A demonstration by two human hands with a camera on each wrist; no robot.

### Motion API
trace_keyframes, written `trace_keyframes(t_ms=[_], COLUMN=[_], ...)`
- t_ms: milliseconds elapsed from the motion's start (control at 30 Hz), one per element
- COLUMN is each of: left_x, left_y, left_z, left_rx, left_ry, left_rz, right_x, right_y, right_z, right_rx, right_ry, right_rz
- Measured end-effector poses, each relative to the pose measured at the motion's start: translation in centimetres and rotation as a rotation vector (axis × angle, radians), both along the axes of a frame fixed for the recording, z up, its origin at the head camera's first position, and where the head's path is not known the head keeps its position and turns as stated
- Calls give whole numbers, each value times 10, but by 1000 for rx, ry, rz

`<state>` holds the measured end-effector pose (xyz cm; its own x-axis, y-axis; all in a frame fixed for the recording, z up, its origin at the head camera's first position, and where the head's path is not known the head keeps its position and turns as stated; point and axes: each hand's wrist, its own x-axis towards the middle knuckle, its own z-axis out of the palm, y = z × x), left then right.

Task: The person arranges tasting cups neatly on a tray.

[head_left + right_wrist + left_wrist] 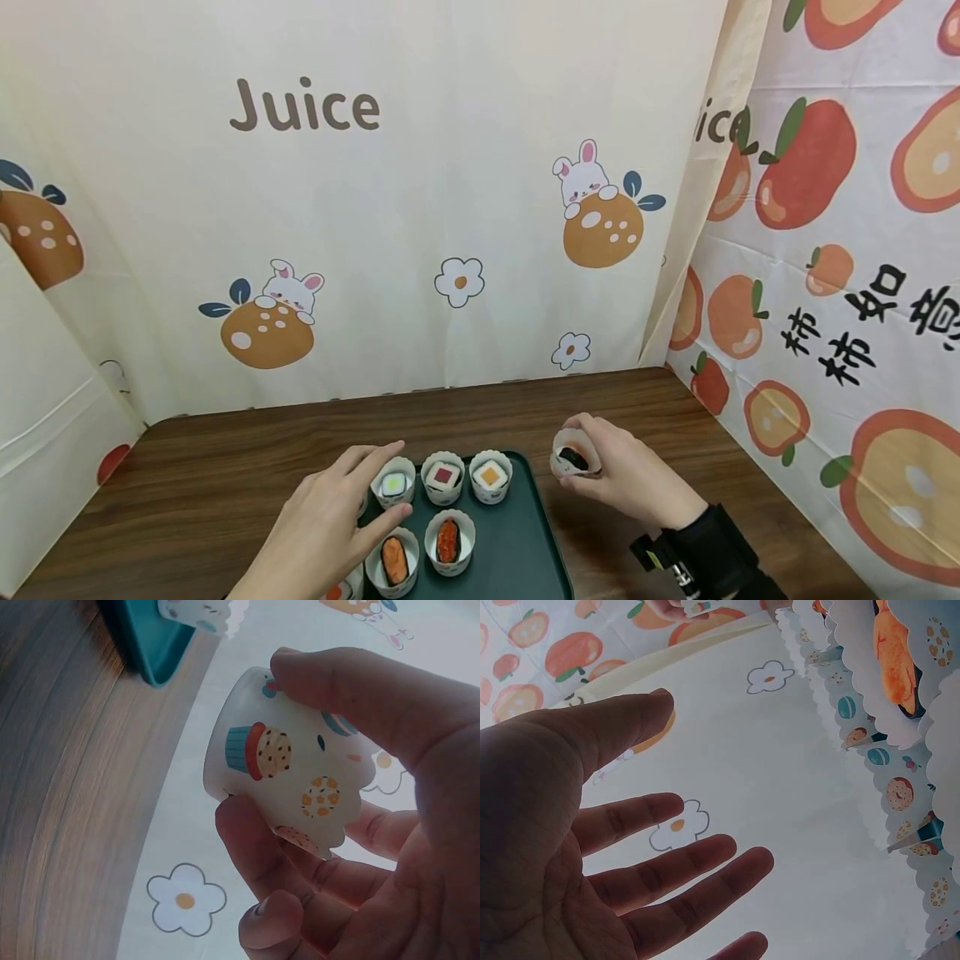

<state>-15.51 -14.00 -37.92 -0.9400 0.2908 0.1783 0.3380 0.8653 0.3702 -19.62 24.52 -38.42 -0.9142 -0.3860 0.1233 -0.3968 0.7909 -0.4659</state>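
Observation:
My right hand point(630, 477) pinches a scalloped paper cup point(300, 769) between thumb and fingers, above the table right of the tray. Inside the cup is a dark-wrapped sushi piece point(574, 457). In the right wrist view the cup's wall shows a printed cupcake. My left hand point(326, 521), fingers spread and holding nothing, hovers over the left part of a dark green tray point(513, 533). It hides some cups there. Beside it stand cups with an orange-topped sushi point(393, 561), a red-topped sushi point(448, 542) and a white piece with a green square point(393, 484).
Along the tray's back row are cups holding a white piece with a red square point(442, 476) and one with an orange square point(491, 475). Another cup point(354, 583) shows partly below the left hand. Printed cloth point(450, 183) hangs behind the wooden table point(225, 467).

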Motion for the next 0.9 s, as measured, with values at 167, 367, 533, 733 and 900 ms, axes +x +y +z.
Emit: trace_keyframes(t_ms=[167, 367, 533, 733, 900], left_x=[0, 0, 0, 2, 4], left_y=[2, 5, 8, 12, 22], left_z=[0, 0, -2, -3, -5], left_rx=[13, 15, 22, 30, 67], left_ry=[-24, -53, -80, -74, -37], left_rz=[14, 31, 34, 16, -65], right_x=[7, 14, 20, 26, 29], right_y=[-1, -5, -8, -19, -27], right_z=[2, 3, 6, 5, 6], right_rx=[8, 13, 12, -35, -43], right_ry=[1, 6, 3, -5, -36], right_rz=[3, 25, 35, 103, 125])
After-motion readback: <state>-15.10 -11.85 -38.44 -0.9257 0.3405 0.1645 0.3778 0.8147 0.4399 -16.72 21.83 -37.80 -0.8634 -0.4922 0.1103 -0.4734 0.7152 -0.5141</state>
